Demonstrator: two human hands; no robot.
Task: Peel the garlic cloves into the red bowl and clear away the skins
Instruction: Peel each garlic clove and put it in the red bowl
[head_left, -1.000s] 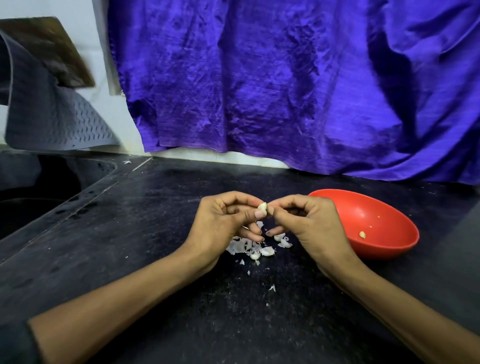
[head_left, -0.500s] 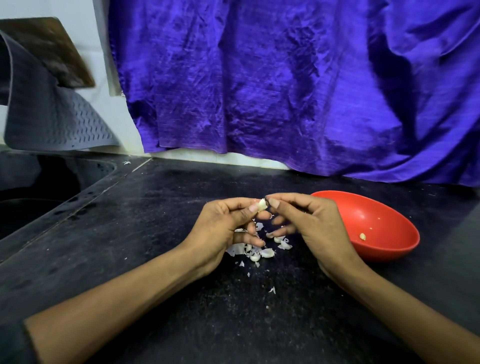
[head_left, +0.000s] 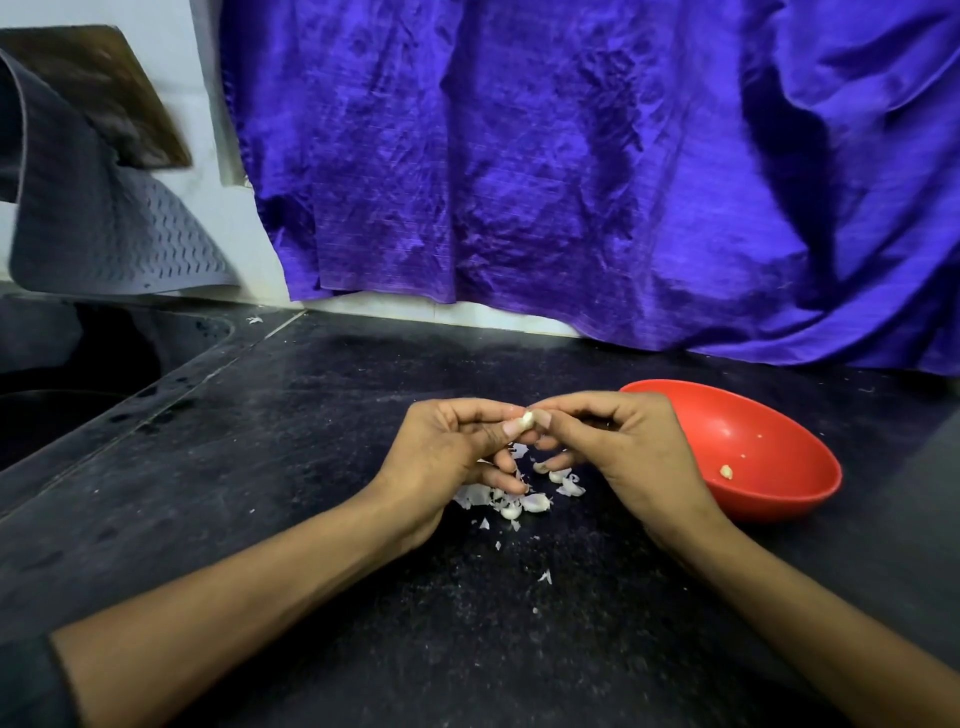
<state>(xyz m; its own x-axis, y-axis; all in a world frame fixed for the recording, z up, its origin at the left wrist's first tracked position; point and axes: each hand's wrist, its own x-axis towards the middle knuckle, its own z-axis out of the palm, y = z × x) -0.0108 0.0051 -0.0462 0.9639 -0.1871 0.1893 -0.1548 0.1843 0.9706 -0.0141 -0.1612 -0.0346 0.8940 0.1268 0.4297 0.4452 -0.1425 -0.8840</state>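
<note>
Pinching one garlic clove (head_left: 527, 419) between left hand (head_left: 447, 457) and right hand (head_left: 623, 452) above the worktop (head_left: 260, 493), fingers curled tight round it. Handling small, light, probably slippery; gripping ends, picking at papery skins (head_left: 519, 501). Sitting nearby, red bowl (head_left: 779, 499).

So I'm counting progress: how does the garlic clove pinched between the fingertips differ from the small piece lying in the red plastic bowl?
The pale garlic clove is held by both hands above the black counter; the small piece lies loose in the red plastic bowl. The clove looks whiter, the piece yellower.
</note>
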